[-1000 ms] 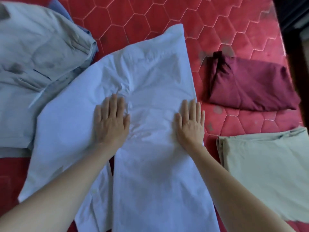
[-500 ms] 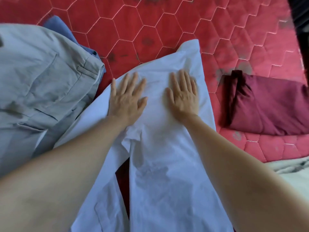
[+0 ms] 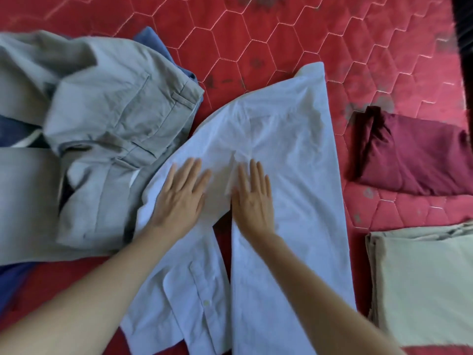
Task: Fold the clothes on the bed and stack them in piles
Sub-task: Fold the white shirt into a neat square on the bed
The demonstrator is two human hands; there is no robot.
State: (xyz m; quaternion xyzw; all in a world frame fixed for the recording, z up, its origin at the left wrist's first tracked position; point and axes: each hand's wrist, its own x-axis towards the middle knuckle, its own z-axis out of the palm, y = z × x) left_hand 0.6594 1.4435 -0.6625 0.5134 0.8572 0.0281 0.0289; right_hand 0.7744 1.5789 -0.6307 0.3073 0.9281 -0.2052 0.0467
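Bed (image 3: pixel 281 42), red quilted, carries all items. Pale blue shirt (image 3: pixel 294 155) lies spread at its middle, presumably flattened for folding. Grey trousers (image 3: pixel 115 119) lie unfolded left of the shirt; maroon fold (image 3: pixel 414 155) and beige fold (image 3: pixel 422 283) sit right of it, kept apart as piles. Left hand (image 3: pixel 179 198) and right hand (image 3: pixel 253 198) press flat, fingers spread, on the shirt.
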